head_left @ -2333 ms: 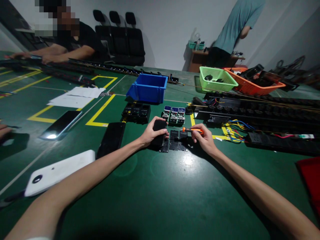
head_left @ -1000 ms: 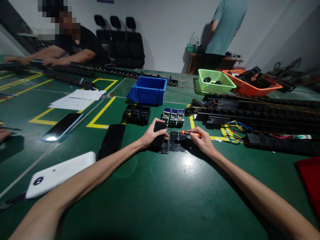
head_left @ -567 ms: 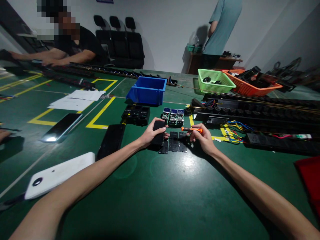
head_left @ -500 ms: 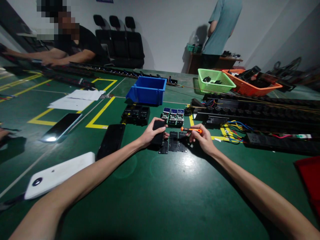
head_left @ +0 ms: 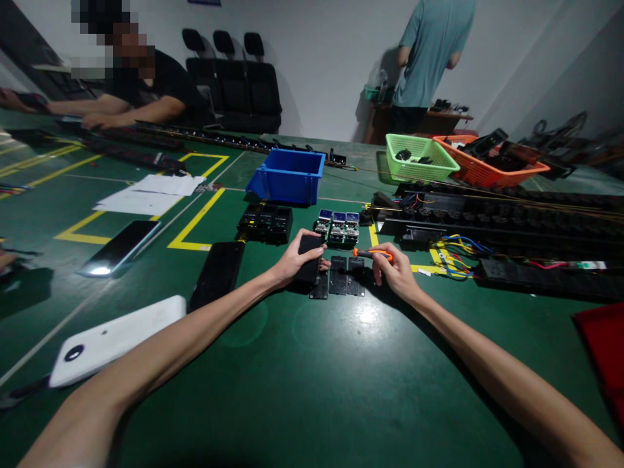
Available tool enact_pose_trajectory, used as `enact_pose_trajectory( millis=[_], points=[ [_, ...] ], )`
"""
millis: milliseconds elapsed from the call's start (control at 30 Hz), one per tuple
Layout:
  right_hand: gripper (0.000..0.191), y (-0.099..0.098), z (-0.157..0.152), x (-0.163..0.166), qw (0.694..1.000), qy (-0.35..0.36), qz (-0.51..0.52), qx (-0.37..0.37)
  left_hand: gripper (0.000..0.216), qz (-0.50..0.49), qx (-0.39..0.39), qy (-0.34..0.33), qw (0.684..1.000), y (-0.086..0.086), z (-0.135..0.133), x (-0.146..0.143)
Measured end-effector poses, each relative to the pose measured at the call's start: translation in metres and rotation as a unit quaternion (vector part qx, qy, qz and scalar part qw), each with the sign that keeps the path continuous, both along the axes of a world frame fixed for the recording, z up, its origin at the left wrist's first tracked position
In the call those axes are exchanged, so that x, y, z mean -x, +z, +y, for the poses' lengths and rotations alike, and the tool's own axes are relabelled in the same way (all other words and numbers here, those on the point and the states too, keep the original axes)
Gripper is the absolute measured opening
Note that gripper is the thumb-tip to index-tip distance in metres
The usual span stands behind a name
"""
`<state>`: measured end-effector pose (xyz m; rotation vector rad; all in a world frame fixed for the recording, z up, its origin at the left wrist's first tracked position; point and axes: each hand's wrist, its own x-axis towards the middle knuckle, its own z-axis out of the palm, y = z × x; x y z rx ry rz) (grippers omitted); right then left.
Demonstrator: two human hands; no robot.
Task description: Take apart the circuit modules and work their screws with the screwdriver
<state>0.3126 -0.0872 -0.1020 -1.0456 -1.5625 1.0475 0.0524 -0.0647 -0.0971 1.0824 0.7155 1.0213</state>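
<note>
Head view: right hand (head_left: 397, 273) fingers grip orange screwdriver (head_left: 373, 253); left hand (head_left: 292, 263) fingers clasp black module (head_left: 310, 257).

No legible text, label, brand, number or sign anywhere in the head view. White sheets (head_left: 152, 193) at far left: blank or too small to read. Three small modules (head_left: 338, 227) at centre with blue faces: no digits made out. Two dark phones (head_left: 120, 246) at near left: screens black or glaring, no characters. White case (head_left: 113, 340) at near left: one round dark mark, no lettering. White tag (head_left: 591, 265) on the strip at right: too small to read. Dark panel (head_left: 205, 2) on the far wall: cut off, unreadable. Yellow lines (head_left: 197, 220) on the table: plain borders, no writing.
</note>
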Motion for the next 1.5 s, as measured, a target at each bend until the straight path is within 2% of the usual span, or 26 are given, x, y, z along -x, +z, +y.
enact_pose_trajectory(
  millis=[267,367,433,533,1100,1500],
  points=[
    [0.026,0.0015,-0.0021,0.0008,0.999,-0.015,-0.027,0.016,0.048,0.003,-0.004,-0.005,1.000,-0.0012,-0.0002,0.0010],
    [0.023,0.0017,-0.0008,0.0003,1.000,0.004,0.018,0.013,0.048,0.004,-0.005,-0.007,1.000,-0.0017,0.0001,0.0008],
    [0.028,0.0007,0.0005,-0.0002,0.998,0.010,0.056,0.010,0.048,0.005,-0.004,-0.008,1.000,-0.0017,0.0003,0.0005],
    [0.029,-0.0019,0.0022,-0.0007,0.998,0.007,0.070,0.005,0.048,0.005,0.001,-0.008,1.000,-0.0010,0.0005,0.0001],
    [0.025,0.0006,-0.0011,0.0007,0.999,-0.031,-0.004,-0.028,0.049,0.005,-0.001,-0.003,1.000,0.0006,-0.0005,0.0004],
    [0.034,-0.0039,0.0020,-0.0010,0.997,-0.055,-0.057,0.003,0.049,0.014,0.003,0.005,1.000,0.0023,-0.0011,0.0001]
  ],
)
